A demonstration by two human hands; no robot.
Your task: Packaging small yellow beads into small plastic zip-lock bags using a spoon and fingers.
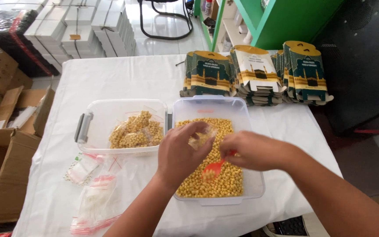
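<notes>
A white-clothed table (110,79) carried a clear tub (251,131) of yellow kernels (224,175). Over that tub, the left hand (180,156) pinched a small clear bag (200,138); the right hand (253,151) gripped an orange spoon (213,169). Holding the bag mouth wide above the tub would likely catch spills.

2 clear plastic tubs (94,107), 1 orange spoon (213,169), 3 stacks of flat cartons (259,72), 2 hands (183,153).
</notes>
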